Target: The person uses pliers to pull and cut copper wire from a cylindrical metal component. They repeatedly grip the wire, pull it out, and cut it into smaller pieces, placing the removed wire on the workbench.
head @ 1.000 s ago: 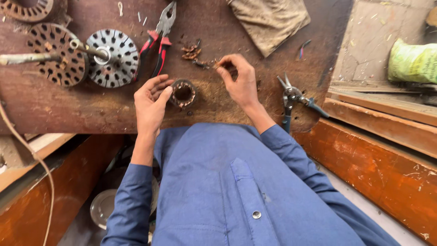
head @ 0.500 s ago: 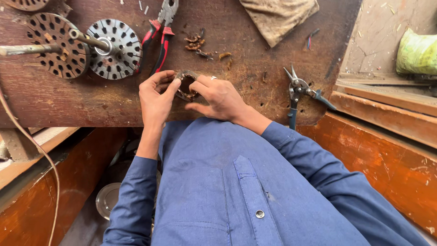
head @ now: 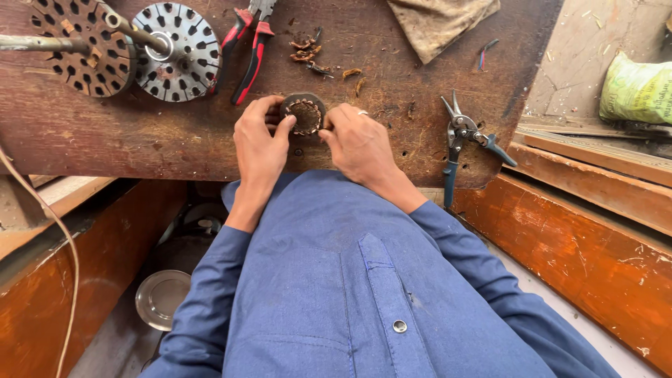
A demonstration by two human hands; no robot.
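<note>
Workpiece: small round dark metal stator ring with copper windings inside [head: 304,114], lying on the worn dark-brown wooden bench [head: 105,133], near its front edge and between the two hands.
Left hand: left hand [head: 257,143] rests on the bench, grip closed around the left side of the ring, thumb pressed on its rim, fingers curled over the top edge.
Right hand: right hand [head: 358,143] touches the right side of the ring with thumb and forefinger; remaining fingers bent loosely. A ring shows on one finger. Grip is pinched on the workpiece.
Clothing: both arms in blue buttoned shirt sleeves [head: 350,280].
Upper left of bench: two round perforated metal discs, one rusty brown [head: 77,52] and one grey [head: 185,66], lying side by side and touching, with a metal shaft [head: 42,43] across them.
Above workpiece: red-handled pliers [head: 245,49], just beside the grey disc; loose scraps of copper wire [head: 308,50] near them, well apart from the hands.
Right of bench: blue-handled metal snips [head: 462,136], lying at the bench edge, apart from the right hand.
Top edge: folded tan cloth [head: 441,21].
Far right: green sack [head: 633,91] on the floor beyond an orange wooden rail [head: 595,231].
Below bench: round shiny metal dish [head: 159,297] on the floor, left of the sleeve.
</note>
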